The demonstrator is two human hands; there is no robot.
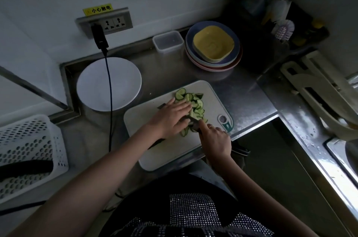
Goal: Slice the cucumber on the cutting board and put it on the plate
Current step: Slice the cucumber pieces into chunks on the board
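Slices [193,105] of cucumber lie heaped on the board [170,151], the heap running from far to near along its right half. Left hand [170,118] rests flat, fingers straight, on the heap. Right hand [215,140] grips a knife [193,120], forefinger along the blade. One white plate [108,83] sits just left of the board, a hanging cable [110,101] crossing it. One stack of plates [213,46], one tub [168,41] and one basket [29,151] stand around.

Knife [193,120] blade hidden under left hand [170,118].
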